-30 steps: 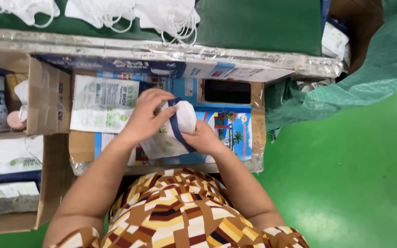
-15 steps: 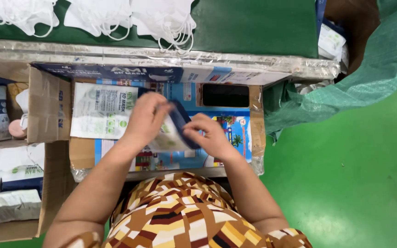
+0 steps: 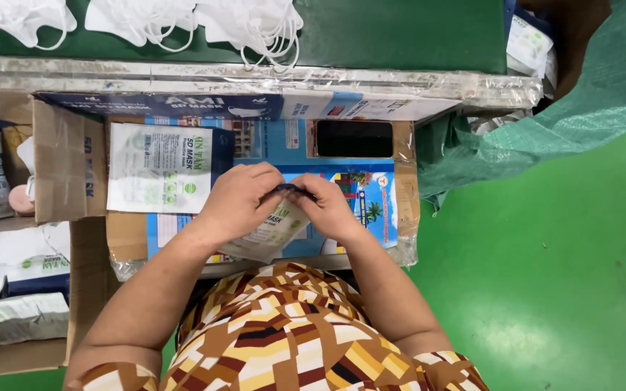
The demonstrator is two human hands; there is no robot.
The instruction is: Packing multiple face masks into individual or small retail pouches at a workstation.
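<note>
Fingers (image 3: 273, 190) of both our hands pinched shut on the top edge of a small white-and-green mask pouch (image 3: 273, 230), meeting at a dark strip along that edge. Our left hand (image 3: 237, 203) covers the pouch's upper left, our right hand (image 3: 331, 210) grips from the right, fingertips of the two touching. Pouch hangs tilted just above the counter (image 3: 371, 210), over a blue printed sheet, right in front of our patterned shirt. Flat stack of the same pouches (image 3: 159, 168) lies just left of our left hand. Black phone (image 3: 354, 139) sits beyond our hands, well apart. White masks (image 3: 248, 25) piled on the green belt at the far edge. Cardboard box (image 3: 59, 170) at left.
</note>
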